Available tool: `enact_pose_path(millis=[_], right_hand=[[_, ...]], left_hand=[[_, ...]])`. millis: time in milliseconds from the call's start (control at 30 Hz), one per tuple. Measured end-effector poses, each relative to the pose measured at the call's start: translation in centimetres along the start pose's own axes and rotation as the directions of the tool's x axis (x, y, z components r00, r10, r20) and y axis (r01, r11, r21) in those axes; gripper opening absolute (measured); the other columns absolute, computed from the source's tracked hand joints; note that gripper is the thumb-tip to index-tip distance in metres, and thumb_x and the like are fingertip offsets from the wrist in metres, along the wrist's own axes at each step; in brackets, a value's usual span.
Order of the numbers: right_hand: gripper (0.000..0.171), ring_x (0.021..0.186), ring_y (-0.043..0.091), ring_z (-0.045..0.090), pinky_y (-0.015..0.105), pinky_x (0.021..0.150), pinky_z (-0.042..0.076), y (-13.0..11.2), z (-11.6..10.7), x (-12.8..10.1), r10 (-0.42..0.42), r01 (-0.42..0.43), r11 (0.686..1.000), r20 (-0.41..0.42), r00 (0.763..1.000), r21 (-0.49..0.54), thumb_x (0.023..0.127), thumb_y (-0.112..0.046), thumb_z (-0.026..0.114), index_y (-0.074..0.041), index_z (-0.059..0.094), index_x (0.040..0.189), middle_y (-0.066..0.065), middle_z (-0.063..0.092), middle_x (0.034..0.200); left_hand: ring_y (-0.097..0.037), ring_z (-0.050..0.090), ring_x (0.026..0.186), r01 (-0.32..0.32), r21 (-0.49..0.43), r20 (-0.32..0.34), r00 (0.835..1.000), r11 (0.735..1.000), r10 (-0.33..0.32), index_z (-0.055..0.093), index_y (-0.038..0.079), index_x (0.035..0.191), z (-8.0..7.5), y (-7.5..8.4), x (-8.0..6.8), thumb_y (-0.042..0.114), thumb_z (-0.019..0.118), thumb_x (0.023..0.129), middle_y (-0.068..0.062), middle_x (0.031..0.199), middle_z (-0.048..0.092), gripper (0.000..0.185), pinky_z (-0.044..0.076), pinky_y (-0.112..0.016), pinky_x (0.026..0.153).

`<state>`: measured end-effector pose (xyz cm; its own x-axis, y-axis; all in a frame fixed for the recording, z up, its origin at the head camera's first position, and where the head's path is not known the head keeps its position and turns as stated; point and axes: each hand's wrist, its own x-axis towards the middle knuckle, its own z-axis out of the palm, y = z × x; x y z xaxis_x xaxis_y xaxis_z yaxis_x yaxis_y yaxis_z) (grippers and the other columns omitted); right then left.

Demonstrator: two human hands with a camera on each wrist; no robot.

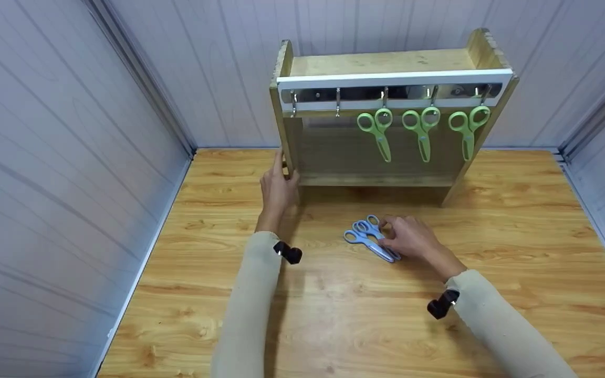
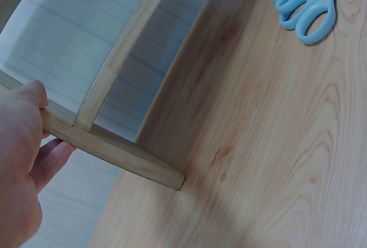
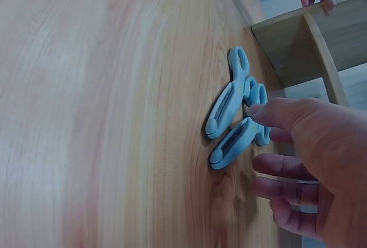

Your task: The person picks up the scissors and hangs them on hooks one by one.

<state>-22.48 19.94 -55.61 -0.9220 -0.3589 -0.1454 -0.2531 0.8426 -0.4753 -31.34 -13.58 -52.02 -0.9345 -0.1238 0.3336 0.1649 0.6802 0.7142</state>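
Observation:
Two pairs of blue scissors [image 1: 366,235] [image 2: 309,2] [image 3: 229,105] lie crossed on the wooden table [image 1: 334,315]. My right hand [image 1: 389,232] [image 3: 258,139] hovers over their blade ends; the thumb touches one handle and the fingers are loosely bent, not closed round anything. My left hand [image 1: 281,176] [image 2: 46,123] grips the lower left side panel of a wooden rack [image 1: 386,63] [image 2: 114,150] [image 3: 321,36], thumb in front and fingers behind. Three pairs of green scissors [image 1: 423,128] hang by their handles from the rack's hook rail.
Two bare metal hooks [image 1: 337,102] show at the left of the rail. Grey panelled walls [image 1: 71,157] close the table in on the left, back and right. A small black camera [image 1: 441,304] sits on each wrist.

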Motion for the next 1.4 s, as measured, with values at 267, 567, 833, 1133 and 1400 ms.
enact_pose_path(millis=[267, 567, 833, 1133, 1400], right_hand=[[0.034, 0.076, 0.020, 0.058, 0.033, 0.066, 0.039, 0.02, 0.21, -0.11, 0.019, -0.018, 0.999, 0.009, 1.000, -0.051, 0.101, -0.031, 0.084, -0.008, 0.078, 0.126, 0.002, 0.066, 0.082], [0.033, 0.084, 0.023, 0.058, 0.036, 0.070, 0.041, 0.10, 0.34, -0.21, 0.021, -0.018, 0.997, 0.028, 0.999, -0.072, 0.101, -0.030, 0.083, -0.009, 0.078, 0.127, 0.005, 0.067, 0.091], [0.037, 0.084, 0.024, 0.060, 0.037, 0.074, 0.042, 0.15, 0.39, -0.20, 0.034, -0.030, 0.997, 0.057, 0.998, -0.072, 0.104, -0.029, 0.080, -0.007, 0.078, 0.133, 0.007, 0.074, 0.099], [0.031, 0.081, 0.023, 0.058, 0.045, 0.073, 0.050, 0.31, 0.66, -0.13, -0.012, 0.013, 0.995, 0.010, 1.000, -0.101, 0.100, -0.027, 0.082, -0.008, 0.080, 0.124, 0.005, 0.075, 0.096], [0.035, 0.084, 0.024, 0.059, 0.046, 0.076, 0.051, 0.29, 0.71, -0.23, -0.005, 0.006, 0.995, 0.015, 1.000, -0.099, 0.099, -0.026, 0.081, -0.007, 0.079, 0.127, 0.009, 0.079, 0.106]], left_hand=[[-0.037, 0.086, 0.110, 0.001, -0.015, -0.001, 1.000, 1.000, -0.001, 0.046, 0.015, 0.172, -0.03, 0.13, -0.06, 0.013, 0.073, 0.108, -0.024, 0.141, 0.079, 0.069, 0.068, -0.052, 0.097], [-0.036, 0.086, 0.111, 0.016, -0.008, 0.009, 1.000, 1.000, -0.016, 0.045, 0.015, 0.173, -0.09, 0.25, -0.04, 0.014, 0.073, 0.108, -0.023, 0.142, 0.079, 0.070, 0.068, -0.051, 0.098], [-0.035, 0.085, 0.113, 0.043, -0.015, 0.016, 0.999, 0.999, -0.043, 0.046, 0.015, 0.172, -0.10, 0.36, -0.07, 0.015, 0.073, 0.109, -0.023, 0.144, 0.077, 0.068, 0.068, -0.050, 0.098], [-0.036, 0.086, 0.109, -0.003, 0.022, -0.008, 1.000, 1.000, 0.003, 0.052, 0.012, 0.166, 0.05, 0.16, 0.09, 0.013, 0.074, 0.107, -0.023, 0.139, 0.080, 0.063, 0.068, -0.053, 0.097], [-0.036, 0.086, 0.109, 0.005, 0.017, -0.013, 1.000, 1.000, -0.005, 0.051, 0.014, 0.167, 0.02, 0.28, 0.08, 0.013, 0.075, 0.107, -0.024, 0.137, 0.080, 0.065, 0.068, -0.052, 0.098]])
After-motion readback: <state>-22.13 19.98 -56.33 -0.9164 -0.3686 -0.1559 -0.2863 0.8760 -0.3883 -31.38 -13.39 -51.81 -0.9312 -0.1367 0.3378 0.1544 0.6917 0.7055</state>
